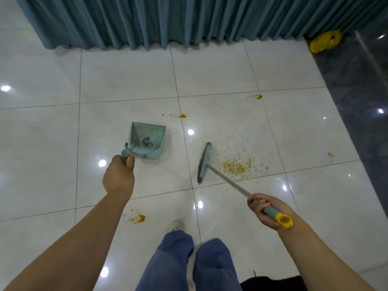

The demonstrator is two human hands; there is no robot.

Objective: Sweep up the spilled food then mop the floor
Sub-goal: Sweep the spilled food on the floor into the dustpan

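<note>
Both hands are closed around tools. The left hand (pixel 118 175) grips the handle of the dustpan (pixel 148 140), and the right hand (pixel 265 208) grips the broom (pixel 204 162) near the yellow end of its long handle.

The glossy white floor (pixel 126 80) looks slick, so a hard stroke would likely send dry crumbs skating. Some could slide under the curtain (pixel 189 19) along the far edge, where they would be awkward to reach.

The dustpan sits left of centre with its open mouth turned to the far side, away from the mess. Unless it is turned, crumbs pushed left would strike its side wall and spread round it.

The broom head rests on the tile between the pan and the main crumb pile (pixel 237 166), which lies just right of the head. To sweep the pile toward the pan, the head has to be lifted over to the pile's right side; dragging it through instead would scatter the pile.

The orange patches look wet, so sweeping them would probably smear the tile and foul the bristles. The near blob (pixel 139 218) lies just left of the person's shoe (pixel 176 224), and a careless step could tread it about. Another blob (pixel 183 116) sits just beyond the pan, and a third blob (pixel 259 97) lies farther right. A small speck (pixel 330 154), well right of the pile, is easy to miss.
</note>
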